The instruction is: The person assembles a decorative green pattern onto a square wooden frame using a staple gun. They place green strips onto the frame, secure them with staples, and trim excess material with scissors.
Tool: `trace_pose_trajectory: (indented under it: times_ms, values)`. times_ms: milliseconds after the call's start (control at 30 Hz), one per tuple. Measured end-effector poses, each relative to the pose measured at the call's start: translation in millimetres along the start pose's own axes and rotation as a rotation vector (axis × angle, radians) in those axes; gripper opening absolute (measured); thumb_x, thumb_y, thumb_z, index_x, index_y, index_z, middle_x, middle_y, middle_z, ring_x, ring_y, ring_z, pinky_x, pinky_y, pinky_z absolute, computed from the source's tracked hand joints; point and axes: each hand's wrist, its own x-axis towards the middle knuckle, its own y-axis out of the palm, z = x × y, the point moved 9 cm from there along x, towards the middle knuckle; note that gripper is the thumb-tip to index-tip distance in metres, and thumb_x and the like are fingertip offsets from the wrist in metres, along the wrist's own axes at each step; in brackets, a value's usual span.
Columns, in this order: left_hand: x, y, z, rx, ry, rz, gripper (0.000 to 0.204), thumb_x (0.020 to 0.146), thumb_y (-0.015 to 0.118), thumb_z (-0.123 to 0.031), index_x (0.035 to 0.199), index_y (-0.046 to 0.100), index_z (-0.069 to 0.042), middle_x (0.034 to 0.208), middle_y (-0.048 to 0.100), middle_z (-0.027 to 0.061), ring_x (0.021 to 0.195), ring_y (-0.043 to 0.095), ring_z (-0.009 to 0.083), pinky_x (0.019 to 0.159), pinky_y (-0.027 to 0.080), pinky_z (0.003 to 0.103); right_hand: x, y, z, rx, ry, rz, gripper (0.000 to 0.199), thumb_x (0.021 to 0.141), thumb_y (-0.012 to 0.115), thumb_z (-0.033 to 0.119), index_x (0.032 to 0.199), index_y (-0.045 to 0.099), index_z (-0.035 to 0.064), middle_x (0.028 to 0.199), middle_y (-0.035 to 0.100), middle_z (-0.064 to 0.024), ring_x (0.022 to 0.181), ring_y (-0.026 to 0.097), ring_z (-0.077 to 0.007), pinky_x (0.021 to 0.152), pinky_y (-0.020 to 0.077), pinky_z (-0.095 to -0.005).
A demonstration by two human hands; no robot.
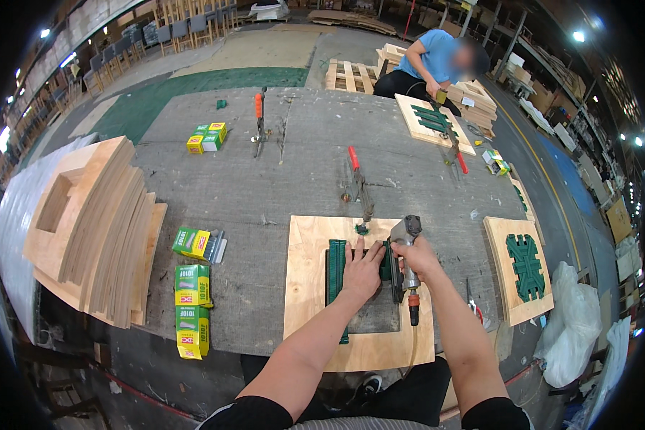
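Note:
A square plywood frame (302, 294) with a cut-out middle lies on the table in front of me. Green webbing straps (336, 276) run along the left side of its opening, with more green strap partly hidden under my hands. My left hand (363, 271) lies flat with fingers stretched over the top of the opening, pressing near the webbing. Wrapped round a grey air staple gun (411, 228), my right hand (421, 259) holds it over the opening's upper right side. A red-handled toggle clamp (363, 193) bears on the frame's top edge.
Stacked plywood frames (97, 236) stand at left, beside green-yellow staple boxes (192, 285). Another clamp (259, 118) has an orange handle. A webbed panel (527, 269) and scissors (475, 308) lie right. Across the table, a person in a blue shirt (437, 61) works on another panel (426, 122).

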Motion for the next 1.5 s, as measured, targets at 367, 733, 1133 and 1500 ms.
trace_pose_trajectory:
  times_ms: [367,733,1133,1500]
  values:
    - [0,-7,5,-0.071,-0.01,-0.103,0.058,0.084,0.067,-0.009,0.142,0.062,-0.017,0.15,0.045,0.018,0.15,0.032,0.039,0.123,0.02,0.062,-7,12,11,-0.015,-0.022,0.005,0.023,0.093,0.073,0.012,0.11,0.06,0.0032,0.082,0.064,-0.0048,0.056,0.056,-0.0142,0.047,0.0481,-0.0331]
    - [-4,-6,7,-0.117,-0.021,-0.066,0.036,0.08,0.071,-0.009,0.116,0.077,-0.013,0.15,0.047,0.016,0.15,0.032,0.0378,0.125,0.019,0.06,-10,20,16,-0.009,-0.047,0.081,0.024,0.092,0.073,0.012,0.11,0.06,0.0029,0.082,0.064,-0.0047,0.055,0.056,-0.0135,0.048,0.0479,-0.0323]
    - [-4,-8,12,-0.164,-0.026,-0.116,0.025,0.083,0.068,-0.008,0.106,0.078,-0.01,0.147,0.049,0.0166,0.149,0.034,0.0382,0.126,0.018,0.059,-17,26,17,-0.076,-0.028,0.085,0.025,0.09,0.074,0.012,0.108,0.06,0.0034,0.077,0.062,-0.003,0.052,0.056,-0.0132,0.046,0.0461,-0.0325]
    - [-4,-8,7,-0.163,-0.023,-0.124,0.028,0.084,0.068,-0.008,0.11,0.079,-0.012,0.144,0.05,0.0159,0.147,0.036,0.0373,0.125,0.019,0.059,-13,6,7,-0.081,-0.025,0.011,0.029,0.09,0.075,0.012,0.112,0.059,0.0031,0.08,0.063,-0.004,0.053,0.056,-0.0133,0.046,0.0467,-0.0321]
